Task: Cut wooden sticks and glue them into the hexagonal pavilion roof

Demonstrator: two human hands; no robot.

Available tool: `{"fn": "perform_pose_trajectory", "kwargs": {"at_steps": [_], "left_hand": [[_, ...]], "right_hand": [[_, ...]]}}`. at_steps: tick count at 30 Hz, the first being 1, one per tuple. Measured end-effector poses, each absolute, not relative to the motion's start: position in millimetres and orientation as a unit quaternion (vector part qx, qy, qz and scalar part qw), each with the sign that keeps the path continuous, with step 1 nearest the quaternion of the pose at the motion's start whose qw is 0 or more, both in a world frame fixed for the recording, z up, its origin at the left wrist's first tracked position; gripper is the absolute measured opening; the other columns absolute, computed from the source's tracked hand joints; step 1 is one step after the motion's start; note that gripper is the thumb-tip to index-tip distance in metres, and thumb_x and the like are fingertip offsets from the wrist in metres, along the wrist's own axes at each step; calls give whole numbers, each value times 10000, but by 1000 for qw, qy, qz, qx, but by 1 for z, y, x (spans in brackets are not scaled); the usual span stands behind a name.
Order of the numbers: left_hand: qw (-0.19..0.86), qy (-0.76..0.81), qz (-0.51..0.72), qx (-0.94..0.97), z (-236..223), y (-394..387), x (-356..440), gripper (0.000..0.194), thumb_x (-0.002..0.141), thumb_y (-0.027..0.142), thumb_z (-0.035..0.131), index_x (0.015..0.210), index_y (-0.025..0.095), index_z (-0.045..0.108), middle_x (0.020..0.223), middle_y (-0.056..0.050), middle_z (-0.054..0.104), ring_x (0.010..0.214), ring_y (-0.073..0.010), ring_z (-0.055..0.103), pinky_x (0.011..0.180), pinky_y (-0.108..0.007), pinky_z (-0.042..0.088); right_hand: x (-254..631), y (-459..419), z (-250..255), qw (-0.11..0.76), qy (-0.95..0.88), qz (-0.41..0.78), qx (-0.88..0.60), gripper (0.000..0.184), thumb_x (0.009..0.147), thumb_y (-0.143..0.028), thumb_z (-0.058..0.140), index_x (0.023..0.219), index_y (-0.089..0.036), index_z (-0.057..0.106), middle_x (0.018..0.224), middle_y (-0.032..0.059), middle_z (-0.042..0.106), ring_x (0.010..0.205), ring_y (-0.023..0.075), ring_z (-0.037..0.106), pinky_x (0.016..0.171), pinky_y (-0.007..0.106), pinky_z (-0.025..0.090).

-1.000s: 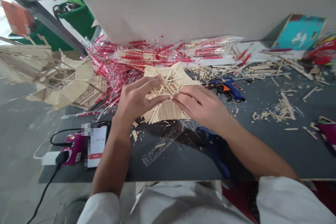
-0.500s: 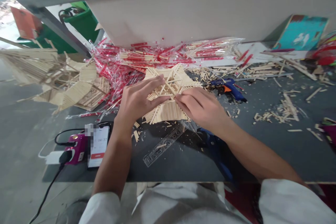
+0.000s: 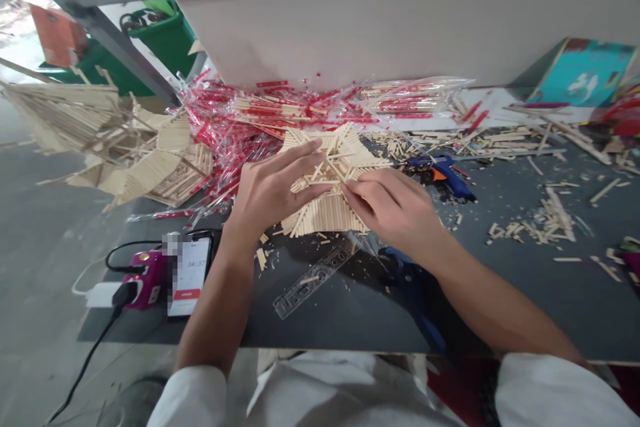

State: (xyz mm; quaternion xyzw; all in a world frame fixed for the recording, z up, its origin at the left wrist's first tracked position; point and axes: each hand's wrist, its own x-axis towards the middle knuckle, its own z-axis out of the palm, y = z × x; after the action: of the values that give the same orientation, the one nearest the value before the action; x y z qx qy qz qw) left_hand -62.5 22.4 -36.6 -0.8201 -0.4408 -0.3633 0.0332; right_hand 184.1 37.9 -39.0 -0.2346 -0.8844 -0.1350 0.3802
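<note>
A roof-like model made of thin wooden sticks sits on the table in front of me, its corners flaring out and a lattice of crossed sticks at its centre. My left hand is laid over its left side, with the fingers on the far part and the thumb along the near edge of the lattice, gripping it. At the right of the lattice my right hand is closed in a pinch on a thin wooden stick, mostly hidden by the fingertips. Just right of the model lies a blue glue gun.
Red-and-clear plastic packets of sticks pile up behind. A larger stick model stands at left. Near me are a phone, a purple power adapter, a clear stencil ruler and blue-handled pliers. Stick scraps lie at right.
The whole view has shifted slightly, so things appear a little further right. Both hands keep nearly the same place on the model; the right fingertips have moved only slightly.
</note>
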Motion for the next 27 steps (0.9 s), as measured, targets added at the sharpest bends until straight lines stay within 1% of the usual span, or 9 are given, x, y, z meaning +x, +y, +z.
{"fn": "perform_pose_trajectory", "kwargs": {"at_steps": [4, 10, 16, 19, 27], "left_hand": [[31, -445, -353, -822, -34, 22, -62, 445, 947, 509, 750, 1340, 306, 707, 1408, -45, 729, 1233, -219, 740, 1051, -355, 615], [23, -458, -346, -819, -33, 21, -61, 470, 960, 561, 709, 1360, 315, 698, 1405, -51, 731, 1226, -229, 744, 1046, -368, 616], [15, -460, -337, -821, -29, 18, -60, 457, 946, 503, 754, 1362, 322, 699, 1409, -22, 731, 1238, -212, 739, 1046, -336, 610], [11, -460, -338, -821, -28, 18, -60, 464, 941, 497, 764, 1363, 316, 699, 1405, -28, 733, 1237, -213, 740, 1037, -332, 610], [6, -464, -340, -818, -29, 19, -60, 469, 960, 558, 713, 1360, 313, 705, 1400, -49, 736, 1211, -221, 752, 1021, -340, 619]], "right_hand": [[185, 37, -39, 374, -886, -131, -242, 95, 974, -152, 701, 951, -176, 612, 872, 68, 728, 837, 203, 712, 823, 343, 614], [186, 36, -40, 373, -886, -112, -253, 72, 993, -159, 672, 993, -194, 608, 924, 71, 748, 880, 205, 724, 823, 344, 613], [185, 36, -38, 379, -883, -114, -250, 79, 985, -155, 686, 974, -181, 612, 905, 75, 749, 855, 205, 724, 812, 340, 609], [185, 37, -39, 382, -885, -105, -246, 83, 983, -151, 685, 967, -178, 608, 903, 79, 747, 856, 205, 728, 812, 339, 610], [185, 37, -41, 386, -883, -81, -253, 71, 994, -164, 674, 993, -195, 610, 926, 67, 754, 876, 202, 736, 804, 337, 603]]}}
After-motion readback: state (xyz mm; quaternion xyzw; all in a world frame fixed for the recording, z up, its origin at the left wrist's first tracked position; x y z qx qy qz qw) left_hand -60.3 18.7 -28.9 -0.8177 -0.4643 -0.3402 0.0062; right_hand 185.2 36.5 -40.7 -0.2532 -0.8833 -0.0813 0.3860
